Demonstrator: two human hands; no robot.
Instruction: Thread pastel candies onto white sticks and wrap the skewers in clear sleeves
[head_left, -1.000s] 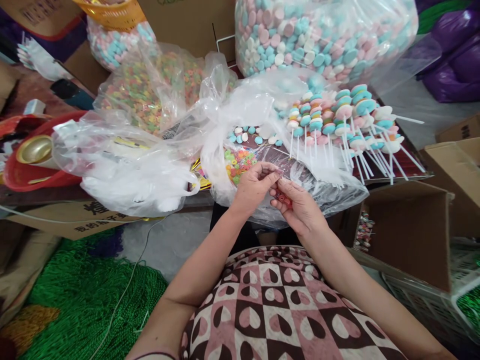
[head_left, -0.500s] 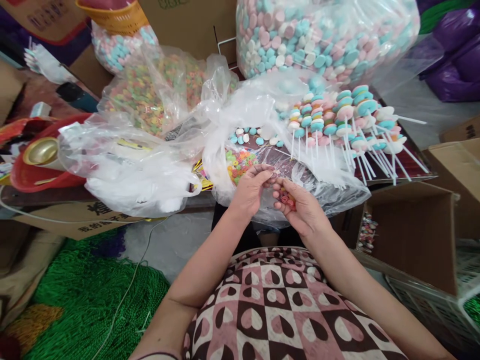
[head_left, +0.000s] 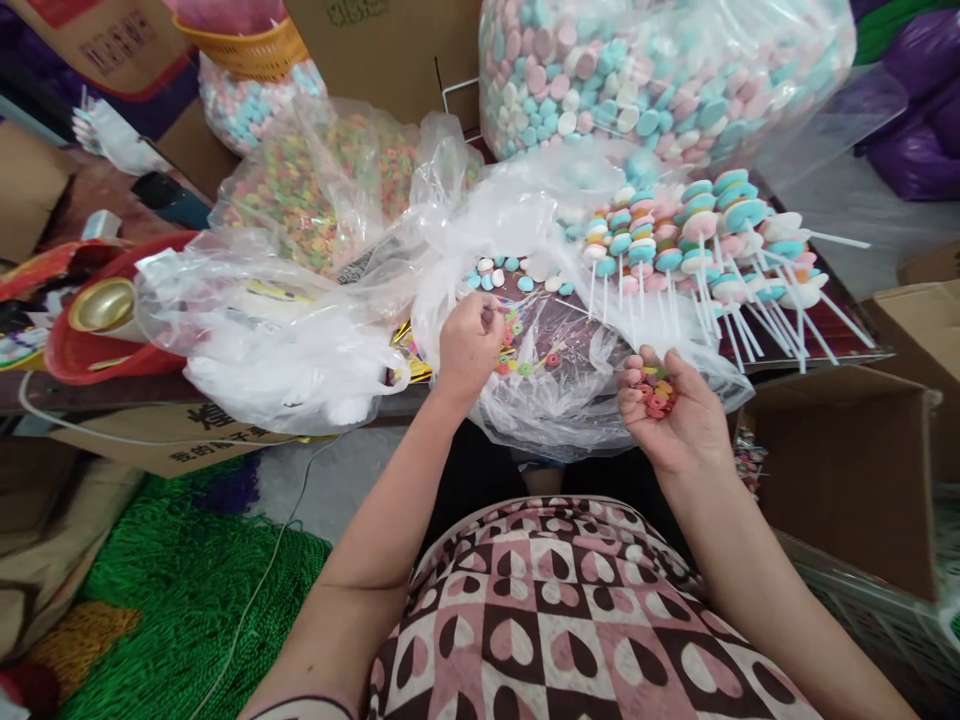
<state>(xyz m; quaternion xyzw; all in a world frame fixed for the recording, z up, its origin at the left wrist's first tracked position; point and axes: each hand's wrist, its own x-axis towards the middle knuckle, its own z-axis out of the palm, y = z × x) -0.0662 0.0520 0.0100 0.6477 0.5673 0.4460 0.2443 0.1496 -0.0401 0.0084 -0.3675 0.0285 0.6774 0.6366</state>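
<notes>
My left hand (head_left: 469,345) is closed, fingertips pressed together, over the plastic sheet; whatever it pinches is hidden. Beside it lie loose, colourful ring candies (head_left: 523,369), partly covered by the hand. My right hand (head_left: 686,415) is turned palm up at the sheet's right edge, its curled fingers cupping a small heap of red, orange and yellow ring candies (head_left: 657,397). Loose blue and white marshmallows (head_left: 526,284) lie behind my left hand. To the right, finished-looking skewers of marshmallows and ring candies (head_left: 701,230) rest in a row, white sticks towards me.
A large bag of pastel marshmallows (head_left: 660,90) and a bag of ring candies (head_left: 322,180) stand at the back. Left are a white plastic bag (head_left: 285,370) and a red basin (head_left: 67,345). An open cardboard box (head_left: 847,460) sits low on the right.
My hands were together over the sheet and have parted. The left went left to the loose ring candies; the right moved right and turned palm up, still holding its ring candies.
</notes>
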